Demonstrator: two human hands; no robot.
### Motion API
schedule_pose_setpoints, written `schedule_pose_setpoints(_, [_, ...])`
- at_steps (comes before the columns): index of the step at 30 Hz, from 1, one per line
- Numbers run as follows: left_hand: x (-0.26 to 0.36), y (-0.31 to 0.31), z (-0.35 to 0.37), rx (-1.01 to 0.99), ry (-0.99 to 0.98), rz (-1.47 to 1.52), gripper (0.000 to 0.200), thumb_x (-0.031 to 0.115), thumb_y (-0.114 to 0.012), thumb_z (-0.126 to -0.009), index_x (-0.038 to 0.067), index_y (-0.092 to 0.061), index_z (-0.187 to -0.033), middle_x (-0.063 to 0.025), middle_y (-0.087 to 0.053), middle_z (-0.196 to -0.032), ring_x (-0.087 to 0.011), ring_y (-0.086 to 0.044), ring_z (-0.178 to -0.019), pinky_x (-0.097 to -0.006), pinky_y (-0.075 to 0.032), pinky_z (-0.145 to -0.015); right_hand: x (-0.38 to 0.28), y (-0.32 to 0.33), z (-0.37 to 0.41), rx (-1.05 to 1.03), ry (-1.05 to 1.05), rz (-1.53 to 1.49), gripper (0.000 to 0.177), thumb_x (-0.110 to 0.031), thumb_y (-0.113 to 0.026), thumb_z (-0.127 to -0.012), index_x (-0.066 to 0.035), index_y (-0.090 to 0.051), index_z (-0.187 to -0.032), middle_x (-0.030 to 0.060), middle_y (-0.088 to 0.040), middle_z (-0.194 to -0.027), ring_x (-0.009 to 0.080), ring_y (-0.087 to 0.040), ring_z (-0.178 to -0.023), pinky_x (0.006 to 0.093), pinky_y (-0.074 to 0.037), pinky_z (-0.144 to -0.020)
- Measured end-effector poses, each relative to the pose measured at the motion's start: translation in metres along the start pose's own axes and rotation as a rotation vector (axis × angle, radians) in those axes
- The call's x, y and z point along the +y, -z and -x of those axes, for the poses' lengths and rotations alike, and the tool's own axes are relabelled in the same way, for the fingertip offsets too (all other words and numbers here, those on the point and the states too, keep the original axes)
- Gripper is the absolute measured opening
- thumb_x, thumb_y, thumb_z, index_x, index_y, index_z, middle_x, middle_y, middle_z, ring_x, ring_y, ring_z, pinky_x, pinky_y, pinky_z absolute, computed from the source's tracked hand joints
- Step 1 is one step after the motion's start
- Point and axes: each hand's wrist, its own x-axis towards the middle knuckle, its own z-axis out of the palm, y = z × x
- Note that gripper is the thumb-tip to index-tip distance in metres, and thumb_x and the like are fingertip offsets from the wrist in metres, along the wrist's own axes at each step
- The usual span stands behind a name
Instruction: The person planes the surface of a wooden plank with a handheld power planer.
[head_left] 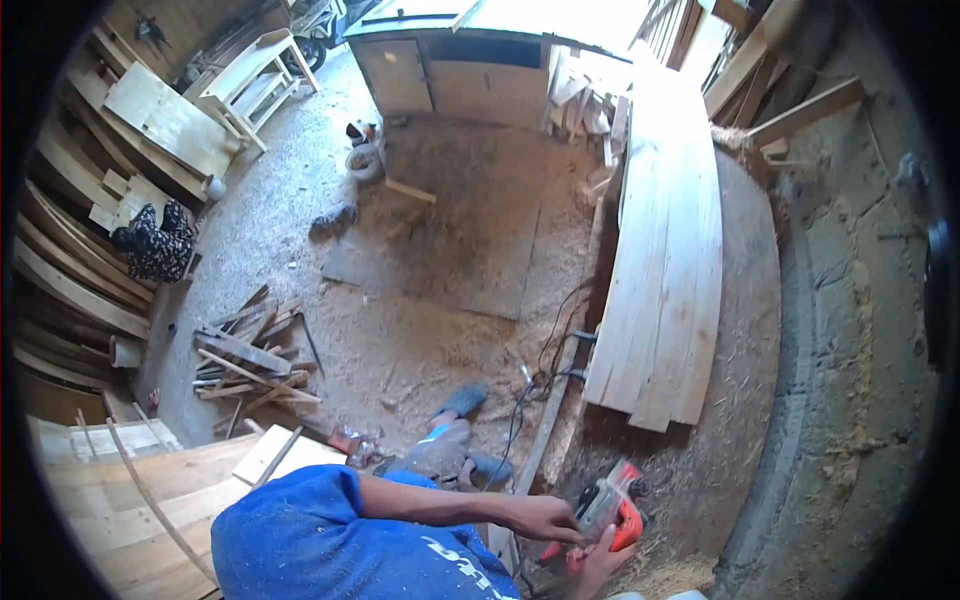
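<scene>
A red and grey electric planer [612, 505] with an orange handle is tilted over the wood-shaving-covered bench at the lower right. My right hand [598, 566] is wrapped round its orange handle, coming in from the bottom edge. My left hand [548, 517] reaches across from the blue sleeve to the planer's near side. Its fingers are curled and pressed together against the tool, and what they pinch is hidden. Just beyond the planer, pale boards [665, 260] lie side by side along the bench.
Black cables [518, 400] run beside the bench edge. Scrap wood [255, 355] is piled on the floor to the left. A cabinet [460, 80] stands at the back. Another person [160, 240] in patterned clothing is at the far left near stacked boards. Shavings cover the floor.
</scene>
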Motion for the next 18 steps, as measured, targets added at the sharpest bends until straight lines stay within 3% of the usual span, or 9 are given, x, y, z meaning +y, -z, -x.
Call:
schedule_pose_setpoints(2, [-0.034, 0.026, 0.030, 0.010, 0.014, 0.139, 0.059, 0.046, -0.056, -0.106, -0.010, -0.064, -0.125, -0.0160, -0.075, -0.109, -0.0194, -0.068, -0.099, -0.0378, -0.053, -0.089, 0.010, 0.021, -0.002, 0.180, -0.240, 0.649, 0.036, -0.018, -0.062, -0.100, -0.003, -0.058, -0.132, 0.0092, -0.066, -0.100, 0.0182, -0.064, -0.071, 0.0340, -0.054, -0.056])
schedule_pose_setpoints(3, [-0.031, 0.046, 0.053, 0.035, 0.138, 0.132, 0.058, 0.048, -0.056, -0.105, -0.006, -0.066, -0.125, -0.0181, -0.075, -0.110, -0.0254, -0.070, -0.100, -0.0399, -0.054, -0.088, -0.012, 0.013, -0.011, 0.207, -0.217, 0.644, 0.036, -0.018, -0.062, -0.100, -0.003, -0.058, -0.132, 0.0092, -0.066, -0.100, 0.0182, -0.064, -0.071, 0.0340, -0.054, -0.056])
schedule_pose_setpoints(5, [-0.071, 0.075, 0.084, 0.253, 0.161, -0.202, 0.054, 0.048, -0.058, -0.102, -0.004, -0.072, -0.109, -0.0222, -0.075, -0.099, -0.0327, -0.072, -0.090, -0.0449, -0.053, -0.083, -0.073, -0.006, -0.026, -0.183, -0.260, 0.222, 0.037, -0.006, -0.059, -0.096, 0.001, -0.059, -0.132, 0.0142, -0.062, -0.131, 0.0270, -0.057, -0.123, 0.0403, -0.041, -0.109])
schedule_pose_setpoints(7, [-0.112, 0.109, 0.115, 0.440, 0.285, -0.270, 0.052, 0.048, -0.061, -0.099, -0.001, -0.074, -0.112, -0.0232, -0.075, -0.102, -0.0370, -0.072, -0.095, -0.0452, -0.055, -0.087, -0.040, 0.004, -0.031, -0.213, -0.180, 0.234, 0.039, -0.014, -0.059, -0.100, 0.001, -0.056, -0.135, 0.0141, -0.061, -0.134, 0.0268, -0.056, -0.125, 0.0402, -0.041, -0.109])
schedule_pose_setpoints(10, [-0.220, 0.150, 0.165, 0.829, 0.434, 0.250, 0.040, 0.039, -0.064, -0.098, 0.003, -0.077, -0.109, -0.0121, -0.078, -0.098, -0.0213, -0.075, -0.089, -0.0370, -0.059, -0.081, -0.032, 0.007, -0.038, -0.297, -0.114, 0.154, 0.046, -0.029, -0.060, -0.104, -0.003, -0.051, -0.141, 0.0135, -0.058, -0.137, 0.0249, -0.056, -0.123, 0.0403, -0.041, -0.107])
schedule_pose_setpoints(11, [-0.265, 0.160, 0.184, 0.976, 0.476, 0.428, 0.037, 0.036, -0.065, -0.097, 0.003, -0.077, -0.109, -0.0105, -0.079, -0.097, -0.0185, -0.075, -0.089, -0.0356, -0.059, -0.081, -0.031, 0.009, -0.040, -0.268, -0.174, 0.167, 0.045, -0.028, -0.060, -0.104, -0.003, -0.052, -0.140, 0.0122, -0.059, -0.130, 0.0235, -0.056, -0.114, 0.0390, -0.042, -0.099])
schedule_pose_setpoints(13, [-0.315, 0.168, 0.238, 1.092, 0.849, -0.092, 0.045, 0.041, -0.063, -0.092, 0.002, -0.078, -0.106, -0.0195, -0.077, -0.104, -0.0351, -0.075, -0.097, -0.0437, -0.059, -0.088, -0.030, 0.016, -0.045, -0.209, -0.296, 0.184, 0.041, -0.026, -0.061, -0.103, -0.004, -0.054, -0.137, 0.0097, -0.059, -0.115, 0.0206, -0.055, -0.097, 0.0365, -0.043, -0.083])
schedule_pose_setpoints(16, [-0.380, 0.142, 0.306, 1.035, 1.180, -0.172, 0.047, 0.042, -0.063, -0.088, 0.001, -0.079, -0.103, -0.0238, -0.074, -0.112, -0.0397, -0.071, -0.109, -0.0482, -0.056, -0.094, -0.025, 0.029, -0.052, -0.129, -0.479, 0.223, 0.036, -0.023, -0.062, -0.102, -0.005, -0.057, -0.133, 0.0059, -0.060, -0.092, 0.0164, -0.055, -0.070, 0.0327, -0.045, -0.059])
schedule_pose_setpoints(18, [-0.416, 0.117, 0.329, 0.806, 1.281, -0.190, 0.042, 0.040, -0.065, -0.087, 0.001, -0.079, -0.092, -0.0224, -0.076, -0.104, -0.0380, -0.074, -0.098, -0.0470, -0.059, -0.084, -0.022, 0.034, -0.059, -0.074, -0.638, 0.287, 0.033, -0.021, -0.063, -0.102, -0.006, -0.059, -0.130, 0.0034, -0.060, -0.077, 0.0135, -0.055, -0.053, 0.0302, -0.046, -0.043])
